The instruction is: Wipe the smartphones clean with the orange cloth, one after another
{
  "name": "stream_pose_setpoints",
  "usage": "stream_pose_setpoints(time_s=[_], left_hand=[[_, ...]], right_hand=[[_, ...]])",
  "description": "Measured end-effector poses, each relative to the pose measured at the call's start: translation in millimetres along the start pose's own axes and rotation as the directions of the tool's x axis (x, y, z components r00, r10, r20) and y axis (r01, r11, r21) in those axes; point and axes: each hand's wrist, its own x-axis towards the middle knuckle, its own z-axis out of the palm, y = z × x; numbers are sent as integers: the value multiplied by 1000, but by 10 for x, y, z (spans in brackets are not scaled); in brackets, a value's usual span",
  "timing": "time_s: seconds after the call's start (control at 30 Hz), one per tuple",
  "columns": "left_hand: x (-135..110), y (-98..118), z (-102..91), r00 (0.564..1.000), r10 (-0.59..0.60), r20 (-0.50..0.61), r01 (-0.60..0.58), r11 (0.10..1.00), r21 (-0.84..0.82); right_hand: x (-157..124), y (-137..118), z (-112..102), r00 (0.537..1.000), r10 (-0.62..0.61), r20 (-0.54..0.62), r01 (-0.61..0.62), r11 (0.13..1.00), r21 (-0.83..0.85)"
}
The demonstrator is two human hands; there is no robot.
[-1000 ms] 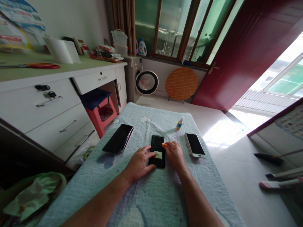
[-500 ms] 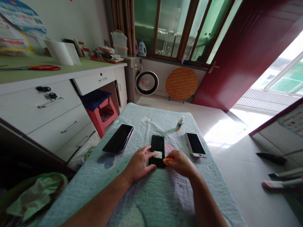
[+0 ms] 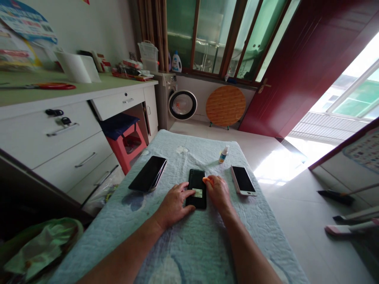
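A dark phone (image 3: 197, 181) lies flat in the middle of a pale blue quilted cloth (image 3: 189, 244). A small light sticker (image 3: 198, 193) sits on its lower screen. My left hand (image 3: 173, 205) rests on the phone's lower left edge, with a finger against the sticker. My right hand (image 3: 218, 192) lies along the phone's right edge and pinches a small orange piece (image 3: 207, 180) at its fingertips, level with the upper part of the phone.
A larger black phone (image 3: 148, 173) lies to the left and a white-framed phone (image 3: 243, 180) to the right. A small dropper bottle (image 3: 223, 154) stands at the far end. White drawers (image 3: 68, 138), a red stool (image 3: 127, 142) and a green bag (image 3: 41, 246) are on the left.
My right hand slid down along the phone's right edge with the orange piece, then back up to near the top. My left hand stayed in place.
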Motion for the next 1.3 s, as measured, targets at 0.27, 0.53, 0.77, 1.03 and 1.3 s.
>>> stream_pose_setpoints(time_s=[0.27,0.53,0.77,1.03,1.3], left_hand=[[-11,-1,11,1000,1,-2,-1,1000,4],[-13,-19,44,1000,-3,-22,3,1000,-1],[-13,-33,54,999,6,-47,-8,999,-35],[-17,-38,36,999,27,-45,-30,996,-82],[-15,-28,30,998,36,-43,-40,993,-109]], right_hand=[[-22,0,-162,977,-24,212,19,999,28],[-234,-36,-418,908,-114,404,50,985,166],[-282,-55,-485,857,-164,488,108,984,140],[-297,-123,-321,942,-199,271,158,973,166],[-410,-361,-94,902,-353,248,306,928,212]])
